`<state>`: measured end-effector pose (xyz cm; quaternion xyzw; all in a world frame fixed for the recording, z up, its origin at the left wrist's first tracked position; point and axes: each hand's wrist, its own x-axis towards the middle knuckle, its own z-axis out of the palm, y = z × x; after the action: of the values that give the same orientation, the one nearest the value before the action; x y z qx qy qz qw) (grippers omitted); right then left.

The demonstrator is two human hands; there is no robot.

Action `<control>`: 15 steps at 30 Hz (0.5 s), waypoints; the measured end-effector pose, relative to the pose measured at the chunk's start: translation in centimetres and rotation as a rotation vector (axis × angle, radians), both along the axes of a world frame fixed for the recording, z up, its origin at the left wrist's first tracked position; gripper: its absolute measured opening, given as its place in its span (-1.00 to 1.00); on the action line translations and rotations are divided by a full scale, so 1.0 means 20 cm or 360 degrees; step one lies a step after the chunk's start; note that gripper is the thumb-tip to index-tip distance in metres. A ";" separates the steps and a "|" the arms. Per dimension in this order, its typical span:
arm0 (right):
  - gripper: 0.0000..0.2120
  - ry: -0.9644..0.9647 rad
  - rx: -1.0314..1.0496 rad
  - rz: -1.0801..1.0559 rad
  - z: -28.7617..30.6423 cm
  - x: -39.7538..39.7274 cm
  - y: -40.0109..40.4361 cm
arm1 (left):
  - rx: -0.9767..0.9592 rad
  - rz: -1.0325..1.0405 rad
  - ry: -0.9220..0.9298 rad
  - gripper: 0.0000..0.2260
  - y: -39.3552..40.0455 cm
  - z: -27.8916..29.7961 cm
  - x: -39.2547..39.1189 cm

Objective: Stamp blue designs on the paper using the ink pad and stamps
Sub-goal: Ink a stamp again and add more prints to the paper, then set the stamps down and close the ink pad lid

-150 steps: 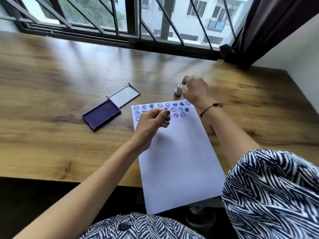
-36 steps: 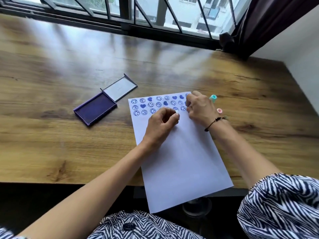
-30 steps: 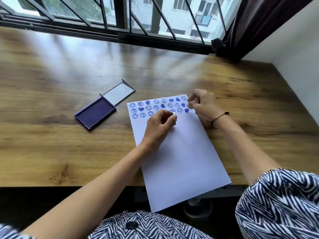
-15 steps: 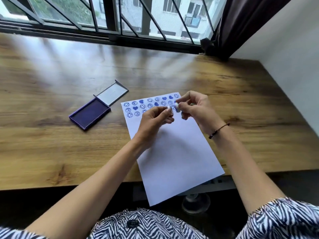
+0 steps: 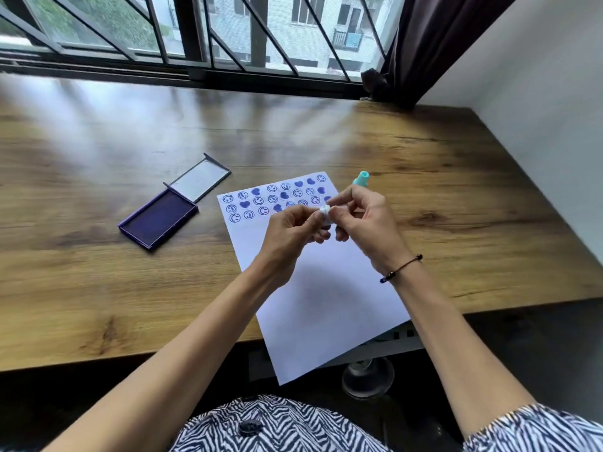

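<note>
White stamp (image 5: pixel 325 213): a small white stamp, pinched between the fingertips of both hands, held up over the top part of the paper.
Left hand (image 5: pixel 291 234): fingers closed on the near side of the white stamp.
Right hand (image 5: pixel 364 220): thumb and first finger closed on the far side of the same stamp.
How it feels: I think it is tiny, light and hard, so it could slip or tip. Best to hold it by its sides, and keep fingers off the inky end.
Teal stamp (image 5: pixel 361 178): stands on the table just past the top right corner of the paper, partly behind the right hand.
Paper (image 5: pixel 326 298): thin and bendy. It lies tilted near the front edge of the table, and its bottom corner hangs over. Blue faces and hearts (image 5: pixel 272 200) fill the top; the rest is blank.
Ink pad (image 5: pixel 159 219): open, lid flat behind it, left of the paper, apart from it.
Table (image 5: pixel 98 272): brown wood, under a window.
</note>
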<state>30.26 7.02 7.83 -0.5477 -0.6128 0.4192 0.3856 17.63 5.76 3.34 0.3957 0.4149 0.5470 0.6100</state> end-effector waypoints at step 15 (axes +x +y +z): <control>-0.88 -0.1645 0.0304 -0.0184 -0.11 0.33 0.13 | -0.0116 -0.0073 0.0252 -0.91 -0.02 -0.03 0.13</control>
<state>36.84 9.60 5.62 -0.6782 -0.7273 0.0148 0.1040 20.30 5.34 2.70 0.4247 0.4722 0.4845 0.6016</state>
